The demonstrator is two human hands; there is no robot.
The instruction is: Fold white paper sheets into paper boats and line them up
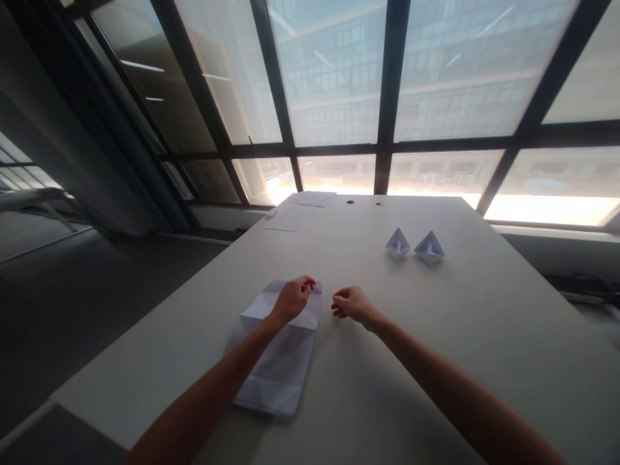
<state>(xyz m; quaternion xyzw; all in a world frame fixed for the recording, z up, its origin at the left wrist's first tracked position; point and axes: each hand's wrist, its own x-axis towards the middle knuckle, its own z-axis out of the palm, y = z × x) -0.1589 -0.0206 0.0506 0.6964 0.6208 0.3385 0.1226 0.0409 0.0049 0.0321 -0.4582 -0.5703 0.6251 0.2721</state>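
A creased sheet of white paper (pixel 281 368) lies on the table in front of me, with fold lines running across it. Over its far part is my left hand (pixel 293 299), the fingers curled and closed near the far right corner; whether they pinch anything is hidden. Just right of the sheet, apart from it, my right hand (pixel 353 305) hangs over the table with its fingers curled in and nothing visible in them. Two folded paper boats (pixel 398 245) stand side by side farther off to the right.
The white table (pixel 436 361) stretches toward large dark-framed windows (pixel 334 77). Several loose sheets of paper (pixel 312 199) lie at its far left end. Two small dark round spots mark the far tabletop. A dark curtain (pixel 130 142) hangs at the left.
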